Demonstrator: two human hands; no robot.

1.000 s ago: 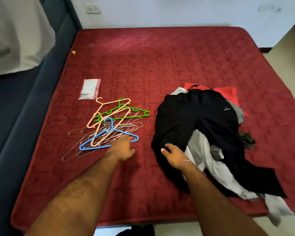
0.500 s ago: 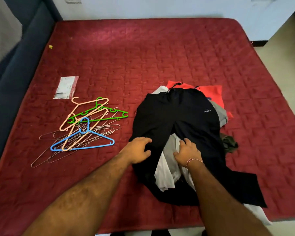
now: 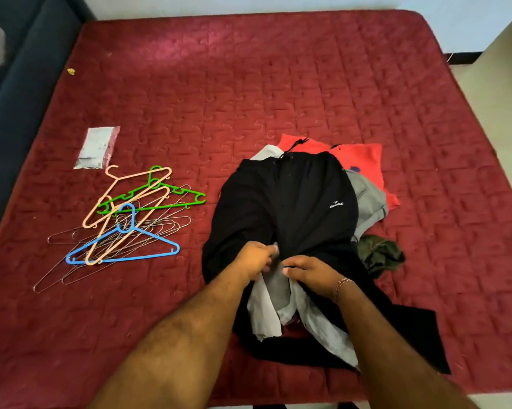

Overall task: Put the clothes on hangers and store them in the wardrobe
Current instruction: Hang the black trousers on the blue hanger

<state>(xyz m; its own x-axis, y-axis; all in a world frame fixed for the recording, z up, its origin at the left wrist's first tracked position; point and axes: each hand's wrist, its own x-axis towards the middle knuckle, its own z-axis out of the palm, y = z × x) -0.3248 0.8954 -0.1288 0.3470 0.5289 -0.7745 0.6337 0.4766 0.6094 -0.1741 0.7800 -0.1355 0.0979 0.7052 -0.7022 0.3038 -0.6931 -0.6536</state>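
Both hands, the left hand [image 3: 256, 258] having left the hangers [image 3: 125, 219], now pinch the black trousers [image 3: 281, 202] atop the clothes pile, right of centre on the mattress [image 3: 249, 84]; the right hand [image 3: 311, 273] grips alongside. Hanging appears imminent.

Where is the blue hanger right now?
The blue hanger lies on the mattress, left of the clothes pile, at the near edge of the hanger heap.

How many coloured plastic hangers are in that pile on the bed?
4, all left of the clothes: a blue hanger nearest the person, a green hanger farthest right, and two peach hangers crossing them. Thin wire hangers lie underneath and could hide more.
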